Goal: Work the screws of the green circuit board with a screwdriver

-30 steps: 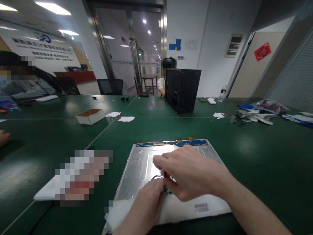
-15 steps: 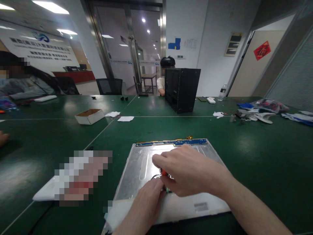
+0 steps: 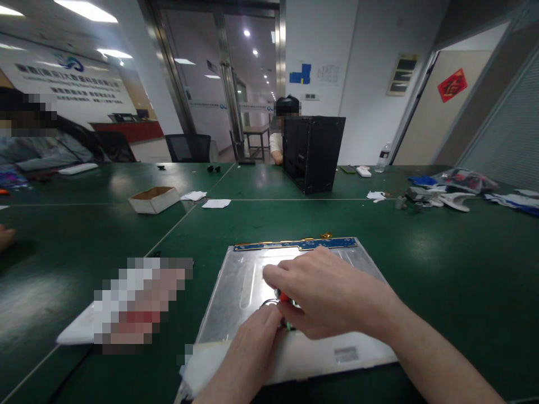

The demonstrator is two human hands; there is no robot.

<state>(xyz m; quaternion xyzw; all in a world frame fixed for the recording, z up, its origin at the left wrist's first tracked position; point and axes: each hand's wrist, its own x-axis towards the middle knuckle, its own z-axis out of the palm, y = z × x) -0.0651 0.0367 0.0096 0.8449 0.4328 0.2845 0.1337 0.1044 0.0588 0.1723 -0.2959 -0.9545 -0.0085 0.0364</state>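
A flat display panel [image 3: 238, 269] lies back side up before me, silver metal with a white strip along its near edge and a blue circuit board [image 3: 332, 243] along its far edge. My right hand [image 3: 315, 292] is closed around a red-orange handle, apparently that of a screwdriver [image 3: 282, 295], above the panel's middle. My left hand [image 3: 261, 332] is close against it on the lower left, fingers drawn together and their tips partly hidden. Between the hands, bits of a small green board [image 3: 288, 326] and a dark wire [image 3: 268, 302] show. The screwdriver's tip is out of sight.
On the green table [image 3: 252, 224], a white bag [image 3: 76, 328], partly pixelated, lies left of the panel. Farther back are an open cardboard box [image 3: 155, 202], paper scraps [image 3: 217, 203] and a black computer case [image 3: 322, 154]. People sit across and at the left.
Both hands keep nearly the same place and grip. The panel has not visibly moved; the view shifts very slightly.
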